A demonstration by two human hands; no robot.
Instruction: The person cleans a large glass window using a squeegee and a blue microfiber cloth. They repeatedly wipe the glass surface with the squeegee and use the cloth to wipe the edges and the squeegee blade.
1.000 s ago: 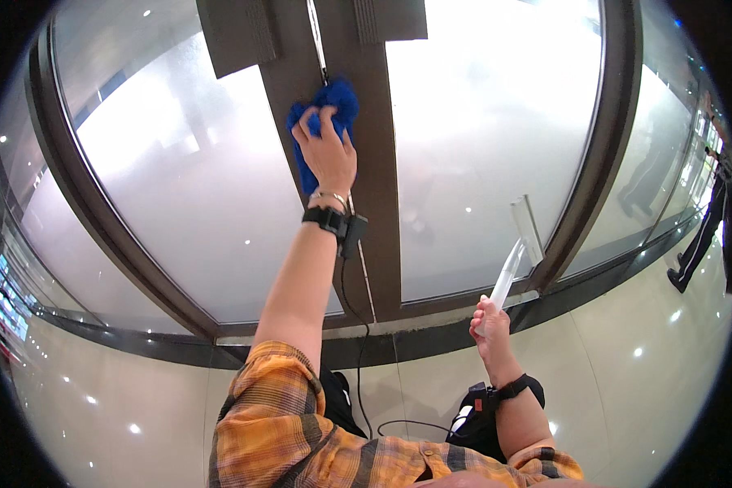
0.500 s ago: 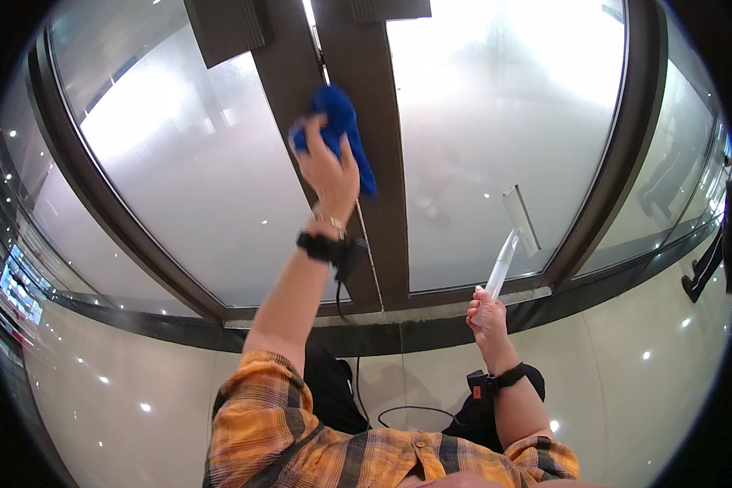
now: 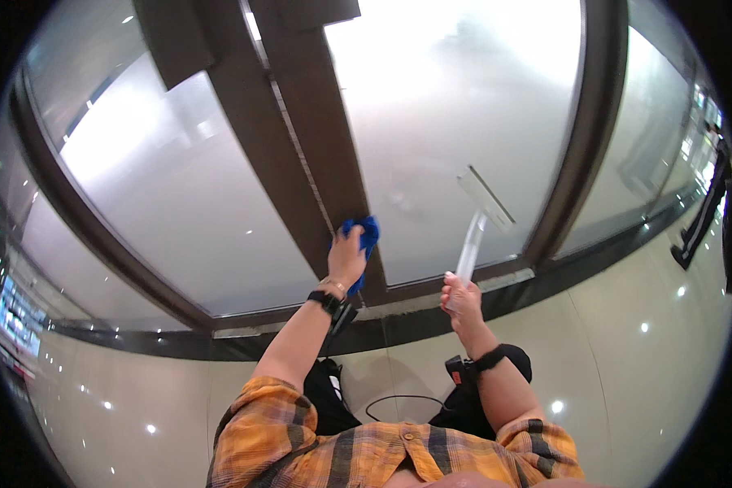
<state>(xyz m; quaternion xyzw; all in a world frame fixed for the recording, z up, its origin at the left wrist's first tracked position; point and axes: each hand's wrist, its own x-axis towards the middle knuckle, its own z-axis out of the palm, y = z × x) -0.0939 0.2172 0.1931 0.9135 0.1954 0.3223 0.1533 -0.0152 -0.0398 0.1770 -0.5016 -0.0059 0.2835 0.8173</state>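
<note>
A blue cloth [image 3: 368, 236] is bunched under my left hand [image 3: 347, 259], which presses it against the lower part of the dark door frame [image 3: 324, 154], close to the seam between the two door leaves. My right hand [image 3: 462, 302] is closed round the white handle of a squeegee [image 3: 473, 244]. The squeegee points up and away, its flat blade [image 3: 486, 198] in front of the right frosted glass panel [image 3: 455, 106]. I cannot tell whether the blade touches the glass. Part of the cloth is hidden by my left hand.
The left frosted glass panel [image 3: 179, 187] stands beside the frame. A dark threshold strip [image 3: 415, 326] runs along the foot of the doors, above a shiny beige tiled floor [image 3: 561, 350]. A black cable [image 3: 403, 397] loops near my knees. Another person's dark-clothed leg [image 3: 695, 220] shows at far right.
My left hand has slid the blue cloth down the door frame, from its upper part to near the bottom. My right hand still grips the squeegee. The whole view has shifted a little.
</note>
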